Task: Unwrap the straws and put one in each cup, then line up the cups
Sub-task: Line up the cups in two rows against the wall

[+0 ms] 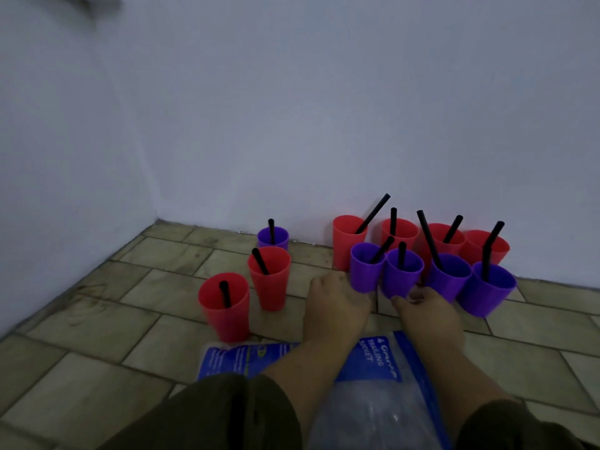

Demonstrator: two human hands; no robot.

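- Straws (373, 214) look to be in every cup already, so only the lining-up is left imo.
- Right hand (425, 308) curls its fingers round the base of the middle purple cup (402, 276).
- Left hand (337, 303) sits knuckles-up against the neighbouring purple cup (365, 269); can't tell if it's gripping.
- Three stray cups (224, 315) stand well off to the left, strung near-to-far, so the left hand's closer.

Six red cups (224, 315) and five purple cups (367, 277) stand upright, each holding one black straw (373, 213).
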